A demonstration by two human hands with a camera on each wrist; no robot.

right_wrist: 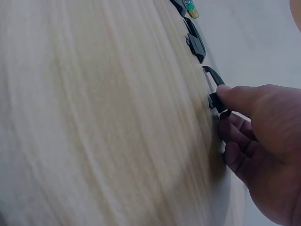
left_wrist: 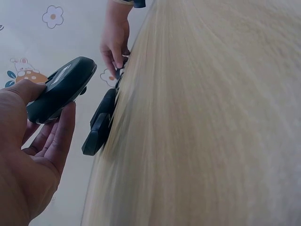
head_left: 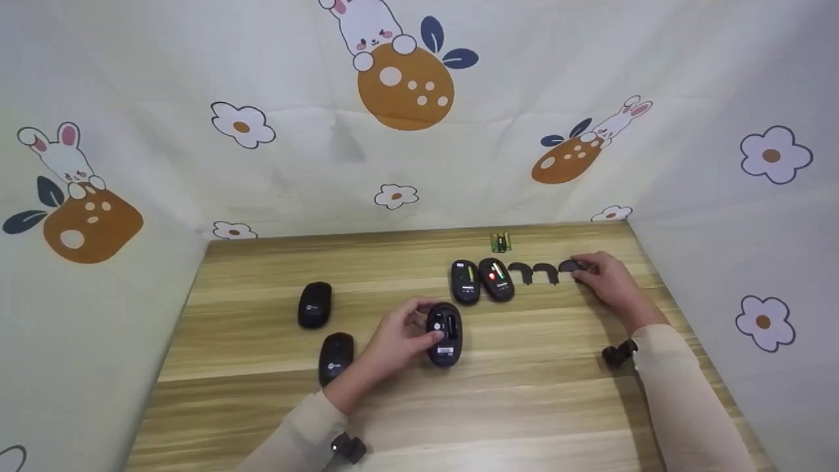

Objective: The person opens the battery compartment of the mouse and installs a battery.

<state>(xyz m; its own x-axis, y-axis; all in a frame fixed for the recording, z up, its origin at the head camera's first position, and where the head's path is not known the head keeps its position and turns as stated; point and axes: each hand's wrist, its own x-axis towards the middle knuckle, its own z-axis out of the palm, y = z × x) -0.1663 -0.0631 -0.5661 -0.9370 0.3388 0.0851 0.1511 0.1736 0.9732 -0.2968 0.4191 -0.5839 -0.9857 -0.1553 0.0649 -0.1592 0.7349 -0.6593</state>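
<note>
Just below centre of the head view, the left hand (head_left: 398, 333) has its fingers around an upturned wireless mouse (head_left: 447, 344), battery bay (head_left: 451, 325) bare; likely light, stiff, smooth; best held by its sides; at right, the right hand's (head_left: 609, 278) fingers pinch a dark battery cover (head_left: 567, 265), probably thin and brittle; edges suit it.

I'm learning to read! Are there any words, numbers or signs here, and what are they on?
None are clear enough to read.
Pale logo on the upper-left mouse: too blurred.
Pale logo on the lower-left mouse: too blurred.
White label on the mouse in the left hand: too small.
Label on the upturned mouse with a red spot: too small.
Label on the upturned mouse beside it: too small.
Batteries: any print is too small.
</note>
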